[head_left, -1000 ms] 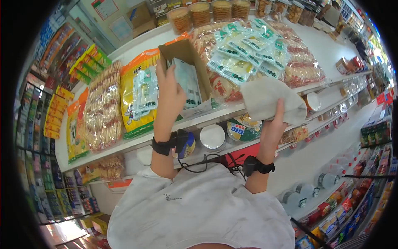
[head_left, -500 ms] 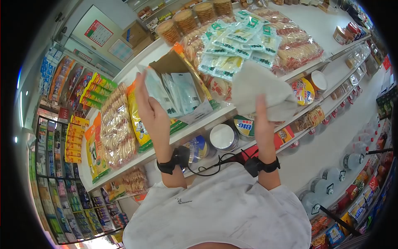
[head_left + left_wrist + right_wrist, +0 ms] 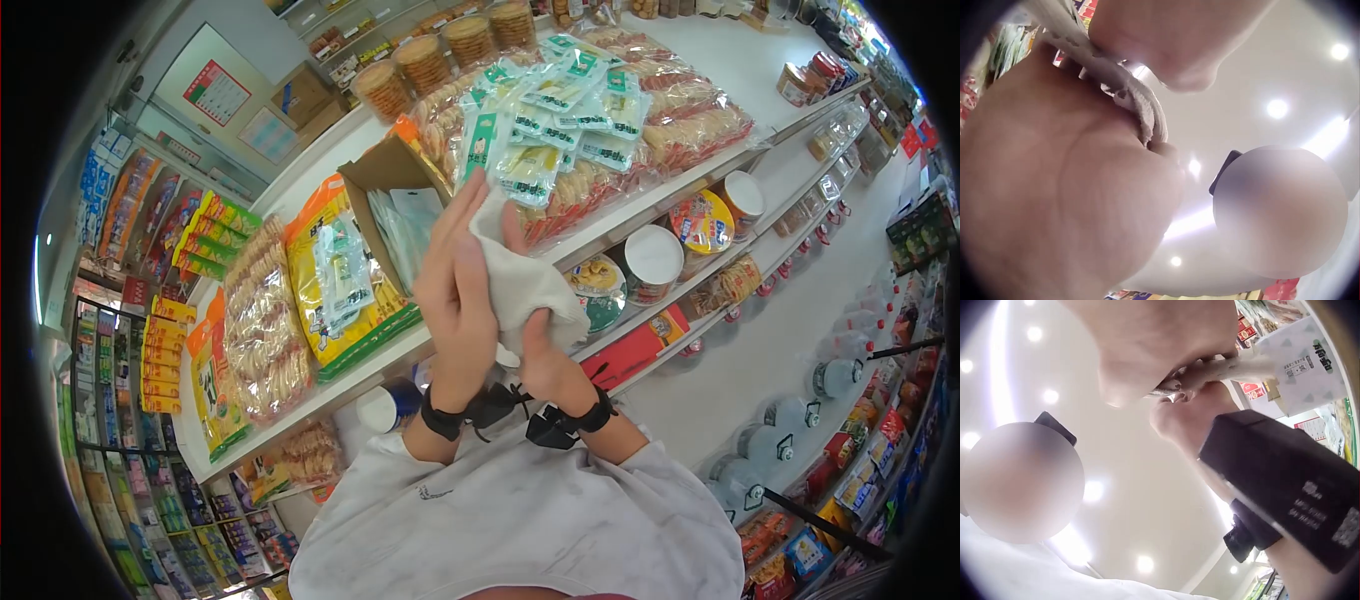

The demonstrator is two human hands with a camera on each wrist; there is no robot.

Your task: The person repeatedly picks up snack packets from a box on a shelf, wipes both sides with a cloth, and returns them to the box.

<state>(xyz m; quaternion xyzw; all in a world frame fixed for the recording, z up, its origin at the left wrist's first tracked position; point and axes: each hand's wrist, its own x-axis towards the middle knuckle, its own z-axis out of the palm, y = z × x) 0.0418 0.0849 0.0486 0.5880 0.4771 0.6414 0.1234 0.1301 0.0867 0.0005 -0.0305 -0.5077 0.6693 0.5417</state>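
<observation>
A white cloth (image 3: 520,285) is bunched between my two hands in front of the shelf edge. My left hand (image 3: 458,290) lies against its left side with straight fingers pointing up and away. My right hand (image 3: 550,365) grips the cloth from the right, thumb on the near face, with part of the hand behind the folds. In the left wrist view a cloth fold (image 3: 1138,100) runs between both hands; the right wrist view shows it (image 3: 1229,370) squeezed between them too. Just left of my left hand stands an open cardboard box (image 3: 375,165) holding flat packets (image 3: 405,225).
Green-and-white packets (image 3: 575,100) are piled on bagged crackers (image 3: 690,130) behind my hands. Left of the box lie a yellow bag (image 3: 325,270) with packets on top and a cracker bag (image 3: 262,320). Tubs (image 3: 652,255) stand on the lower shelf.
My left hand has moved right, away from beside the box, onto the cloth. My right hand has brought the cloth leftward and nearer, and the cloth is now bunched.
</observation>
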